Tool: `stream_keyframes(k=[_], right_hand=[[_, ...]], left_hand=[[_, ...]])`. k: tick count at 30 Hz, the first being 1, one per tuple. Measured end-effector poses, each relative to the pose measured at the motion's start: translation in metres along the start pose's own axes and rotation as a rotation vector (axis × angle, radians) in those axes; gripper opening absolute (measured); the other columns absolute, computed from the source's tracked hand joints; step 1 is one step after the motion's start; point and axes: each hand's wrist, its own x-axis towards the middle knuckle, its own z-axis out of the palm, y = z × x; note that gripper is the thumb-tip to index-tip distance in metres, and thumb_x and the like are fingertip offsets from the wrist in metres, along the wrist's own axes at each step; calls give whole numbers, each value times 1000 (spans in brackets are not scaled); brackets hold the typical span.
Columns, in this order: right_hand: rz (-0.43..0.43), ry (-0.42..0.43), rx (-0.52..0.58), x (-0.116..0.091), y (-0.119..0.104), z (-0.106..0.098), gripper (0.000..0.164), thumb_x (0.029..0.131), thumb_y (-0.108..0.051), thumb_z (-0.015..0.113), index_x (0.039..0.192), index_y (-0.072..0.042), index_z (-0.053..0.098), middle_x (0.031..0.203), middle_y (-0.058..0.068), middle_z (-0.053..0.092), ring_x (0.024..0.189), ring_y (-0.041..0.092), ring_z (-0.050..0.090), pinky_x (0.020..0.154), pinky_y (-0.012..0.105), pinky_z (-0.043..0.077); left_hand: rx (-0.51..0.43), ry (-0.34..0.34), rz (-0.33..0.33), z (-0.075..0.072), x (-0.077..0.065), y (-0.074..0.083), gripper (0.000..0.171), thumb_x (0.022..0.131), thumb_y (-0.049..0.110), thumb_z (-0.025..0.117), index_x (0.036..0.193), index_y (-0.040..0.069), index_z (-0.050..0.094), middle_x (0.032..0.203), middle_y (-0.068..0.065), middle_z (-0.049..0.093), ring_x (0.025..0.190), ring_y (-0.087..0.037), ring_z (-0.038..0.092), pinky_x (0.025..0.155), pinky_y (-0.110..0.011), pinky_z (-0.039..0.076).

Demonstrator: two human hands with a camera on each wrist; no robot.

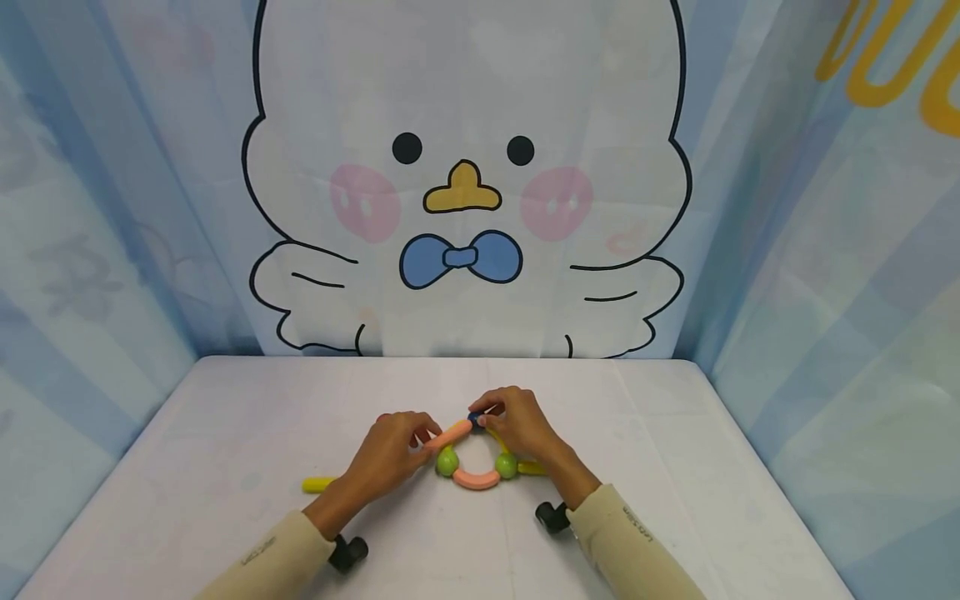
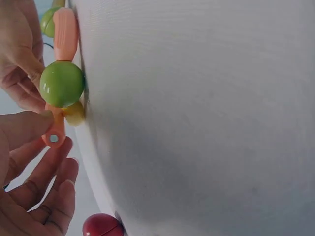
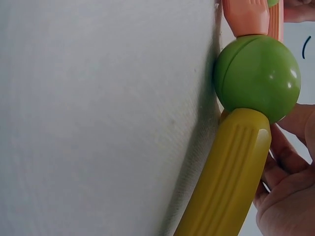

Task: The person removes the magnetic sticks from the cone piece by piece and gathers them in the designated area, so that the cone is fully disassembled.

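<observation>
A ring of toy rods and balls lies on the table. Its curved salmon rod (image 1: 476, 481) joins two green balls (image 1: 447, 462), and yellow pieces run up from both balls. My left hand (image 1: 392, 454) pinches the outer end of a straight salmon rod (image 1: 450, 434); a shiny round tip shows on that end in the left wrist view. The rod's other end meets a dark blue ball (image 1: 475, 418) at the far side of the ring. My right hand (image 1: 519, 422) holds that ball between thumb and fingers, partly covering it.
A yellow rod (image 1: 318, 484) lies left of my left wrist. Another yellow rod (image 1: 532, 468) is beside the right green ball, partly behind my right forearm. A red ball (image 2: 103, 225) rests just beyond my left hand. Printed curtains (image 1: 825, 333) stand around the white table (image 1: 247, 417).
</observation>
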Motion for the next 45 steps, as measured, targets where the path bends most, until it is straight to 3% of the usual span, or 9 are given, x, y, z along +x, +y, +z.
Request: stream_keyframes(k=[7,14,19,26,45], right_hand=[[3,1,-12,-1,0,0,20,99,-7,74,114,-16,82,117,1,78,105,20,73,100,46,58],[15,3,-2,-1,0,2,20,99,-6,74,114,-17,82,115,1,78,104,19,73,101,46,58],[21,1,5,-1,-2,1,20,99,-6,74,114,-17,82,115,0,78,104,19,72,101,45,58],[13,3,3,-1,-3,0,19,99,-7,74,115,-16,82,113,-1,78,102,17,72,98,44,59],[40,3,9,-2,-3,0,20,100,-7,73,113,-18,82,111,-2,78,102,17,70,98,43,58]], left_hand=[[-97,-40,-93,1,1,-2,18,87,5,86,100,16,79,83,6,72,73,-7,58,68,-24,51],[-280,-84,-178,-1,0,-6,19,89,-1,81,100,14,80,96,2,76,81,-10,66,75,-27,58],[-341,-99,-203,-7,-3,-6,23,91,-2,78,101,18,81,101,1,77,85,-13,68,78,-32,59],[-295,-66,-231,-22,-17,-5,23,91,1,81,102,20,81,99,5,73,86,-11,65,80,-30,58],[-227,-110,-287,-70,-59,-18,26,89,-1,82,107,16,79,103,5,74,89,-11,63,80,-26,60]])
